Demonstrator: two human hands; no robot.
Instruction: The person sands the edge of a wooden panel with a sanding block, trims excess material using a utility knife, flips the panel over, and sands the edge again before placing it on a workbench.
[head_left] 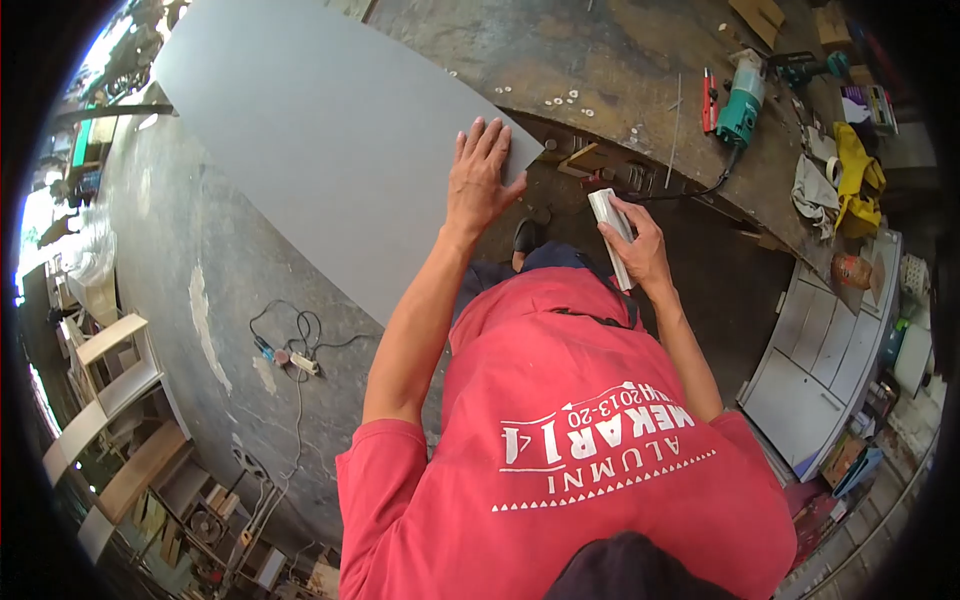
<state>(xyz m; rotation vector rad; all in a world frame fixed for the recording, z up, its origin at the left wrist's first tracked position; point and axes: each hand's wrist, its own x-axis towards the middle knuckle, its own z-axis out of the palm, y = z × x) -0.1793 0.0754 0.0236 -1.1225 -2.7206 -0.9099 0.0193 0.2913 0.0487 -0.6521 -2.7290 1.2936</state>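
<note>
My left hand (480, 180) lies flat on a large smooth grey panel (330, 130), close to its pointed corner, with the fingers stretched forward. The panel sticks out past the workbench edge towards my body. In my right hand (640, 245) is a long pale rectangular block (612, 238), held between thumb and fingers in front of my waist. The block is apart from the panel. Its exact kind cannot be made out.
On the worn workbench (560, 60) lie a teal power tool (742, 100) with a black cord, red-handled pliers (710, 100) and a thin metal rod (675, 130). A yellow cloth (858, 175) lies right. A power strip (303, 363) and cables are at left, near wooden frames (110, 390).
</note>
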